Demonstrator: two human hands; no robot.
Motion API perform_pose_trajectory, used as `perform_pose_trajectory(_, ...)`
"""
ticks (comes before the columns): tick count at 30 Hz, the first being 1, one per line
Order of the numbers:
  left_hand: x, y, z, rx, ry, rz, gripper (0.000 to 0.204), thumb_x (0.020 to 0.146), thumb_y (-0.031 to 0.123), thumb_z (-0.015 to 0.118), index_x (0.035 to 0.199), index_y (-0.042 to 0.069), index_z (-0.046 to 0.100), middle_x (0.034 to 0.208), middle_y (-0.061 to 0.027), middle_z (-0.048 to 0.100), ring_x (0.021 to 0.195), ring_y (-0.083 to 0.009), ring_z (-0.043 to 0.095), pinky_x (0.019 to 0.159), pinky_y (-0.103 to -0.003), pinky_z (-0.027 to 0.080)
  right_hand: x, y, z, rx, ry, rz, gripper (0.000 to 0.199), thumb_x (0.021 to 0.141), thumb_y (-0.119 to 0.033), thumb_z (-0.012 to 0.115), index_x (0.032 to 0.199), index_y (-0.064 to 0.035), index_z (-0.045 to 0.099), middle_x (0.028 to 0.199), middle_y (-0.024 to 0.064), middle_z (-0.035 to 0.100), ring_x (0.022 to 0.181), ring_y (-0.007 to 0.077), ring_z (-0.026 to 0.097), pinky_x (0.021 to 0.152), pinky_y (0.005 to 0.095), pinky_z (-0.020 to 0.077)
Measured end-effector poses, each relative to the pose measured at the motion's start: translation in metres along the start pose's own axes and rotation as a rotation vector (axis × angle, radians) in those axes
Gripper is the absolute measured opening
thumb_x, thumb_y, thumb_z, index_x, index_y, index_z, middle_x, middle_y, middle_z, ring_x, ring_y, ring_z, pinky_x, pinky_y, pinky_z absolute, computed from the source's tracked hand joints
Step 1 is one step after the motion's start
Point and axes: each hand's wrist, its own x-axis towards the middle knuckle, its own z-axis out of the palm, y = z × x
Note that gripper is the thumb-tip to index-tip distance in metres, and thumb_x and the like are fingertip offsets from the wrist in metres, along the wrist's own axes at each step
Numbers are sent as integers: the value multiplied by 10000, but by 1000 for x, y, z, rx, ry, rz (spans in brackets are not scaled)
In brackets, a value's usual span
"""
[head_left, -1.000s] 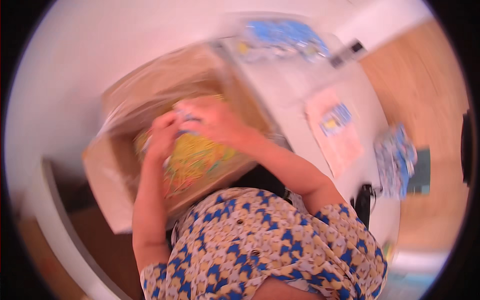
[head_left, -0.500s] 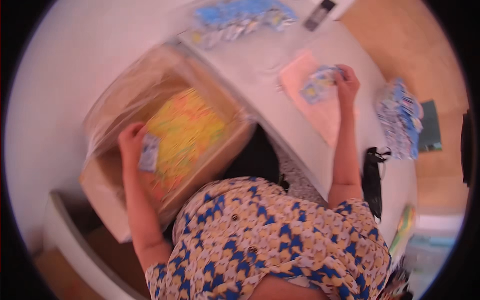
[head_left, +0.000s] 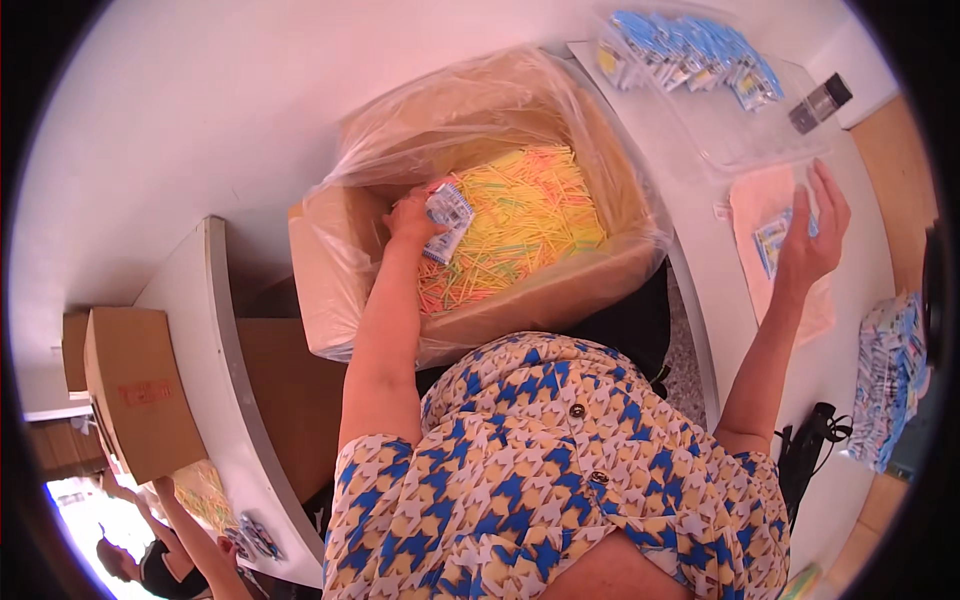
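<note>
My left hand (head_left: 410, 216) is inside a cardboard box (head_left: 335, 265) lined with clear plastic. Its fingers are closed on a small blue-and-white plastic packet (head_left: 450, 222), just above a heap of thin yellow, orange and green sticks (head_left: 530, 205). The tips of those fingers are partly hidden, with something pink beside them. At the right, my right hand (head_left: 815, 235) is spread over a pink cloth (head_left: 750, 195) and holds nothing. Another blue-and-white packet (head_left: 770, 243) lies on the cloth, partly covered by that hand.
A clear tray (head_left: 720, 130) with several blue packets (head_left: 690, 50) stands far right, a dark-capped container (head_left: 822, 103) at its edge. A stack of packets (head_left: 890, 375) and a black strapped item (head_left: 808, 450) lie nearer. Lower left, another person (head_left: 165, 555) works beyond a white partition (head_left: 225, 370).
The view has swung, so the box sits more centrally. My right hand has let go of its packet, now on the pink cloth. My left hand still holds its packet, over the sticks.
</note>
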Motion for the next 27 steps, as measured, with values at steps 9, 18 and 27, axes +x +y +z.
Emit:
perform_pose_trajectory(9,-15,17,-32,150,200,8,193,733,286,704,913,216,719,926,-69,685,891,-315,640,781,-415,486,-15,-95,53,510,-391,-278,213,750,50,647,953,-12,639,1043,151,621,970,300,582,843,364,465)
perform_pose_trajectory(18,-45,72,-50,-1089,-385,588,92,876,66,578,879,-8,633,705,49,568,642,-26,469,563,-211,409,-42,-147,175,608,-1423,63,268,834,-221,618,1001,-13,609,932,183,643,912,353,608,781,418,481)
perform_pose_trajectory(27,-47,76,-75,-566,144,327,180,821,214,579,885,53,626,833,-183,638,836,-369,606,737,-472,468,-99,-142,164,240,-1622,-791,256,787,-223,639,944,-20,639,860,127,620,867,260,618,724,377,506)
